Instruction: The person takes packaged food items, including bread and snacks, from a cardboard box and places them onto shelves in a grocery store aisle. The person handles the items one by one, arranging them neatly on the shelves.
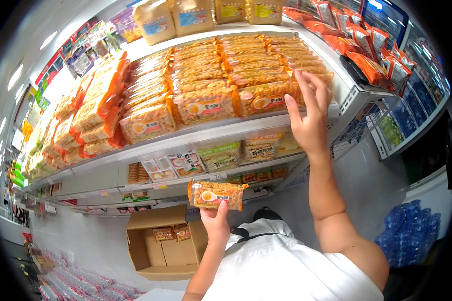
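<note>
My left hand (215,222) grips a snack packet (217,195) in clear and orange wrapping, thumb on its front, held out before my body. Up at the top shelf, my right hand (312,109) has its fingers apart beside the right end of the front row of packets (263,99). Whether its fingertips touch those packets I cannot tell. Rows of the same packet (203,107) stand on edge, filling the middle of the shelf. Below, an open cardboard box (165,271) on the floor holds a few such packets (164,234) against one inner wall.
Orange-ended packets (98,113) are stacked left on the shelf. Paper bags (194,17) stand behind, and red snack bags (373,71) fill a rack at right. Lower shelves (226,175) carry other snacks. Bottled water (408,229) stands at right; wrapped bottle packs (79,284) lie lower left.
</note>
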